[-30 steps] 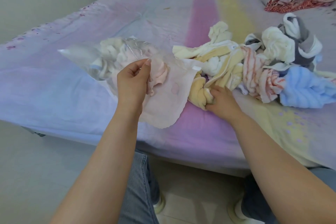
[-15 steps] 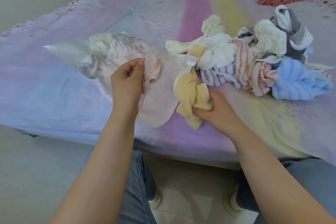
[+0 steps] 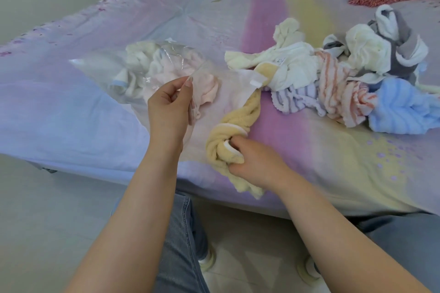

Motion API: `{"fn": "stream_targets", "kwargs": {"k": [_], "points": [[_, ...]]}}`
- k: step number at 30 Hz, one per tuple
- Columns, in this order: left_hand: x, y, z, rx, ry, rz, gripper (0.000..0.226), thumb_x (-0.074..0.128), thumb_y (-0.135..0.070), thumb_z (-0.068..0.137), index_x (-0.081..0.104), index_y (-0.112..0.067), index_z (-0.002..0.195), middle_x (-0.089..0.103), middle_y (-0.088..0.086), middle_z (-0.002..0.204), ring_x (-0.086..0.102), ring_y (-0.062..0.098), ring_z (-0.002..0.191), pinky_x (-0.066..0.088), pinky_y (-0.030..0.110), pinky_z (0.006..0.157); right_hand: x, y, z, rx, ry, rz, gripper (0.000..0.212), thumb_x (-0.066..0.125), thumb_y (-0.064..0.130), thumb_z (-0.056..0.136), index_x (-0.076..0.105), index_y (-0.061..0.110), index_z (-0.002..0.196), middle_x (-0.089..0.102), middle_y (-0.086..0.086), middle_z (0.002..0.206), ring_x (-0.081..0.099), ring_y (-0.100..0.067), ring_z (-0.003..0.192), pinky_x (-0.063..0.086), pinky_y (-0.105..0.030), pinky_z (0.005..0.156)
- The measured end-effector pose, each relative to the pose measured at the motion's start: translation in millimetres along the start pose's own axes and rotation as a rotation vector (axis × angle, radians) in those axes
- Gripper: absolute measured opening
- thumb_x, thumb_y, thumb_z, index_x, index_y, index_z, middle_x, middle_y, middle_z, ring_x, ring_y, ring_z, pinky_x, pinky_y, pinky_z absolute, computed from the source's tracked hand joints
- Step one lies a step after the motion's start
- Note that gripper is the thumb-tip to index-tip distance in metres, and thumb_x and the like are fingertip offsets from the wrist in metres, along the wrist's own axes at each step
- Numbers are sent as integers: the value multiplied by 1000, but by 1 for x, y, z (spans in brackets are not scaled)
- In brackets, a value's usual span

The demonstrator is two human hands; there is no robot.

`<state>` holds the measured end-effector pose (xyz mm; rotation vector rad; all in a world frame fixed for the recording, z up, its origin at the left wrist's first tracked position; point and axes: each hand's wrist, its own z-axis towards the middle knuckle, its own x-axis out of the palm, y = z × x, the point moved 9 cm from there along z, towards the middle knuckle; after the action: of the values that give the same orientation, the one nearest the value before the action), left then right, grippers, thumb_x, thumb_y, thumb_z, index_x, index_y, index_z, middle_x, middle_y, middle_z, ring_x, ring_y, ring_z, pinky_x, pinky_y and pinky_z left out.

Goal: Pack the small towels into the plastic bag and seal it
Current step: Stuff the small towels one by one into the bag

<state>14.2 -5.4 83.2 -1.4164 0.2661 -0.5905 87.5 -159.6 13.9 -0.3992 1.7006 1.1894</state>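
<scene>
At the near edge of the bed, the right hand clutches a bunched yellow towel; the left hand pinches the plastic bag mouth. The towel's far end trails toward one o'clock, near the pile of towels, so it may snag there. The bag mouth lies at ten o'clock from the right hand, and a thin pinch could let it sag closed.
</scene>
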Motion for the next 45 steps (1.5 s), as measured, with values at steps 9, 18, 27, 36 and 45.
{"fn": "stream_targets", "kwargs": {"k": [9, 18, 27, 36, 45], "points": [[-1, 4, -1, -3, 7, 12, 22, 59, -17, 97, 69, -1, 108, 49, -2, 47, 40, 11, 38, 35, 18, 41, -80, 38, -40, -251, -184, 103, 47, 68, 16, 82, 55, 32, 124, 16, 20, 152, 26, 6, 132, 34, -16, 101], [4, 2, -2, 6, 25, 52, 21, 60, -20, 96, 70, -5, 106, 50, -3, 49, 40, 13, 40, 39, 26, 48, 11, 13, 48, -224, 67, -264, 46, 56, 19, 88, 52, 31, 131, 45, -1, 143, 27, -23, 141, 23, -44, 112], [5, 2, -4, -6, 79, 74, 19, 60, -23, 96, 72, -15, 108, 54, 3, 56, 43, 16, 43, 46, 36, 57, -14, 15, -18, -160, -184, 502, 17, 52, 6, 92, 66, 15, 97, 65, 0, 94, 58, -2, 88, 46, -20, 79], [3, -13, -6, 76, 80, 193, 21, 57, -19, 97, 69, -12, 113, 55, -8, 52, 44, 9, 40, 42, 25, 49, -19, 28, 61, 85, -304, 380, 59, 33, 50, 87, 52, 2, 116, 61, -21, 107, 59, -31, 99, 48, -44, 89], [-8, -7, -7, 36, 78, 192, 27, 62, -20, 95, 66, -13, 121, 56, 6, 69, 51, 6, 52, 47, 23, 49, -75, -59, -3, 177, -970, 502, 12, 39, 24, 97, 48, 16, 97, 58, 0, 88, 53, -19, 79, 38, -31, 68]]}}
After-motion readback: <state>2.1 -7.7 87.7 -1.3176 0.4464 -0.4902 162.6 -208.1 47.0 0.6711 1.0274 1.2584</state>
